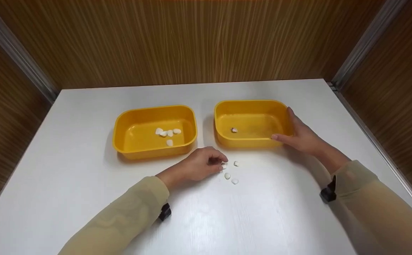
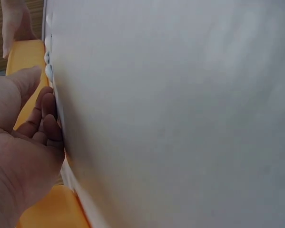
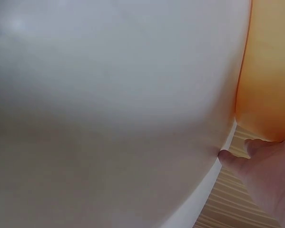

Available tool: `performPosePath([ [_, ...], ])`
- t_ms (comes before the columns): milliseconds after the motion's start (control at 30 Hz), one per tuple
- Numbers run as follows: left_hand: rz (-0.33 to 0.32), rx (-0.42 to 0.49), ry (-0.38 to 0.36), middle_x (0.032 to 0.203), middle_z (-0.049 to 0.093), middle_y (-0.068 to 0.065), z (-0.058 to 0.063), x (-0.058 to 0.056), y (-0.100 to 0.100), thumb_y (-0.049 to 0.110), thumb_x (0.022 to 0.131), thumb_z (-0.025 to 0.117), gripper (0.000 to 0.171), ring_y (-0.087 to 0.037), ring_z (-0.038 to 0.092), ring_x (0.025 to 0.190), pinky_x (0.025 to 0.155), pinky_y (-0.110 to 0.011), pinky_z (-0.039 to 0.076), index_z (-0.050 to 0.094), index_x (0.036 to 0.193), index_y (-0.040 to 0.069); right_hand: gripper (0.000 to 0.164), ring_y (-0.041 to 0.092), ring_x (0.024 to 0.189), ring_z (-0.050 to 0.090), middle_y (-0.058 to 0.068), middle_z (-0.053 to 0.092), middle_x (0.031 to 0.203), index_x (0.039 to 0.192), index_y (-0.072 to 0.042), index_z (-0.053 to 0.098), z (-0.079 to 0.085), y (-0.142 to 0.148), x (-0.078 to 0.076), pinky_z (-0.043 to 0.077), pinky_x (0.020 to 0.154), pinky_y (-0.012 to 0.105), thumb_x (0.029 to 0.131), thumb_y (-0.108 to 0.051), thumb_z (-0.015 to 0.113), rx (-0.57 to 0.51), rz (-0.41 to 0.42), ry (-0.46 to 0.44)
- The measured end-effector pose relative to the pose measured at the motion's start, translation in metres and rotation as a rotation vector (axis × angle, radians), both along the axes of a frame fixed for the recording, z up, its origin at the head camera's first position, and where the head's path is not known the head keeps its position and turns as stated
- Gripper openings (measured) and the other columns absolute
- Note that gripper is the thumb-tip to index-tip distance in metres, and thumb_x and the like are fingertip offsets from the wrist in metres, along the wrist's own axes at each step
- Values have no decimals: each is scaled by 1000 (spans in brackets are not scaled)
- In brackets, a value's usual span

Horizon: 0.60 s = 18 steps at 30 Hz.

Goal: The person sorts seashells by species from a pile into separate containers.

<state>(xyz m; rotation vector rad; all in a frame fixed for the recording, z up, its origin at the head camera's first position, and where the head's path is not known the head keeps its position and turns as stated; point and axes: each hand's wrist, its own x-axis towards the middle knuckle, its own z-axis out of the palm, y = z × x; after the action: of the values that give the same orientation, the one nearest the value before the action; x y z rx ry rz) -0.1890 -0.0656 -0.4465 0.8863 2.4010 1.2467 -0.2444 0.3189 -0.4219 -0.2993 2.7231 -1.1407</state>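
My left hand (image 1: 202, 164) is at the table's middle, fingers bent. Its thumb and index fingertips close in on a small white piece (image 1: 224, 165), like a shell or pebble. In the left wrist view that piece (image 2: 49, 72) lies by the thumb tip. More white pieces (image 1: 227, 175) are scattered just to the right. My right hand (image 1: 301, 138) grips the right end of a yellow bin (image 1: 248, 142), thumb over the front rim and fingers along its side. Inside lies one small brownish-white piece (image 1: 234, 130). The right wrist view shows only part of this hand (image 3: 266, 171).
A second yellow bin (image 1: 156, 154) stands to the left, with several white pieces (image 1: 170, 133) in it. Both bins rest on a white table (image 1: 248, 219). Wood-grain panels (image 1: 191, 42) rise behind the table and at both sides.
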Motion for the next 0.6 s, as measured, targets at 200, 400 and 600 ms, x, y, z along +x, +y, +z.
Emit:
performPosePath([
  [200,-38,-23,21,111,68,-4,-1,-4,-1,6,100,71,24,-15,58,99,92,-28,50,78,123,9,125,35,163,4,7,-5,178,169,-21,-15,0,1,0,6,129,62,93,-54,79,-4,-25,-38],
  [400,-63,-80,27,116,65,-2,1,-6,-2,9,103,68,25,-14,57,99,93,-28,49,78,125,13,126,37,162,6,9,-4,178,170,-18,-14,0,0,-1,6,128,63,93,-53,79,-9,-24,-31],
  [600,-82,-127,31,117,63,-1,2,-7,-2,9,106,65,26,-16,59,104,98,-31,49,78,126,16,124,37,160,14,9,0,178,170,-20,-13,-2,0,-1,7,128,63,94,-51,79,-17,-21,-25],
])
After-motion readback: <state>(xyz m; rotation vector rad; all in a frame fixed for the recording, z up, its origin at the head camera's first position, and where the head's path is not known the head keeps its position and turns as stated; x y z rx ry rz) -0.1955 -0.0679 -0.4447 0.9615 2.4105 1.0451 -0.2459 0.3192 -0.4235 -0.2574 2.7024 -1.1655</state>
